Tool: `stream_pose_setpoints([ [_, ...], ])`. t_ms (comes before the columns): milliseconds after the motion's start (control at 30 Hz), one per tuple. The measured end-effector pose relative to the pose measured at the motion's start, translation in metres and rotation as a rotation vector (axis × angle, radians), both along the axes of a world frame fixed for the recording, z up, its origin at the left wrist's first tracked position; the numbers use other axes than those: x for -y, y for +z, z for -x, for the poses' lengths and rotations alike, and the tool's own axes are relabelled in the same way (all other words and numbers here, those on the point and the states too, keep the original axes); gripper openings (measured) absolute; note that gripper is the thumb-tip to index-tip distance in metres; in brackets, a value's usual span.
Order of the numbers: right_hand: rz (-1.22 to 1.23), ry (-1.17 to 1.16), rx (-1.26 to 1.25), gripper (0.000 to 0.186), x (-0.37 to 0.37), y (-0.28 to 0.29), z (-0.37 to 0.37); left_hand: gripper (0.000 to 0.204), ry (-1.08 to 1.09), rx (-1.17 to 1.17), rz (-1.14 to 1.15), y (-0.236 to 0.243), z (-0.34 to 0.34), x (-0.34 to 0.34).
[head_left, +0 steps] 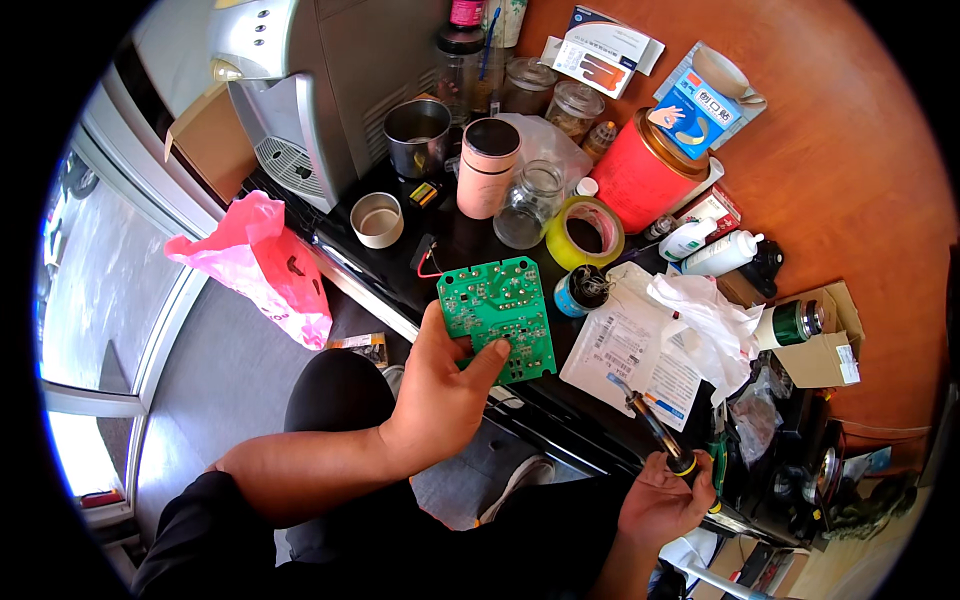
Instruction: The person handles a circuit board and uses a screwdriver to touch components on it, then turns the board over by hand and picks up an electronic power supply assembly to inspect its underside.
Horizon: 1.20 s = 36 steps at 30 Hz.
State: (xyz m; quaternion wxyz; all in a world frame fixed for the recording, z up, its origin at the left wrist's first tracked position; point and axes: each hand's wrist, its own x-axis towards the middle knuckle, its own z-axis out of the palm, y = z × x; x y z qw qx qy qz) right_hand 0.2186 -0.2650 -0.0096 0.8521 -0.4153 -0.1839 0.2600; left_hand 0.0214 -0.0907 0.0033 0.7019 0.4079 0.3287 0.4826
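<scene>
My left hand [435, 400] grips a green circuit board [500, 310], thumb pressed on its component-covered face. A red wire with a small black part [428, 250] shows behind the board's upper left corner. My right hand [665, 495] holds a soldering iron [655, 430] with a black-and-yellow handle, its metal tip pointing up-left, right of and below the board. Near the tip lie printed white packets [610, 345] and crumpled white paper [705, 320]. A small blue-labelled jar [570, 298] stands right of the board, beside a roll of yellow tape [560, 240].
Behind stand a steel pot [415, 140], pink tumbler [485, 180], glass jar [530, 215], red canister [650, 175] and several bottles. A silver machine [260, 40] is upper left. A pink bag [260, 260] is beside the black counter's edge [370, 305]; a cardboard box [815, 360] is right.
</scene>
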Motion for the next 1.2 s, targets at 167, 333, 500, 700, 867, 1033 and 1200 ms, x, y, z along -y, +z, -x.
stream_pose_setpoints([
  [167, -0.01, 0.006, -0.04, 0.033, 0.003, 0.0, 0.0, 0.033, -0.034, -0.011, 0.015, 0.007, 0.002, 0.004],
  [333, -0.012, -0.04, -0.065, 0.033, 0.009, -0.002, -0.007, 0.037, -0.063, 0.016, 0.011, 0.008, 0.005, 0.006],
  [500, -0.066, -0.01, -0.105, 0.033, 0.01, -0.004, -0.014, 0.036, -0.103, 0.063, 0.031, 0.014, 0.01, 0.006],
  [700, -0.013, 0.029, -0.125, 0.034, 0.008, 0.009, -0.006, 0.035, -0.098, 0.013, 0.025, 0.007, 0.006, 0.003],
  [867, -0.105, 0.081, -0.176, 0.037, 0.004, 0.003, -0.048, 0.027, -0.081, -0.001, 0.097, -0.006, 0.014, -0.01],
  [1033, 0.108, -0.029, -0.104, 0.033, 0.042, 0.071, -0.108, 0.038, -0.173, -0.025, 0.002, -0.008, 0.019, -0.018],
  [1200, 0.6, 0.307, 0.092, 0.028, 0.108, 0.086, -0.143, 0.038, -0.192, -0.046, -0.042, -0.003, 0.025, -0.015],
])
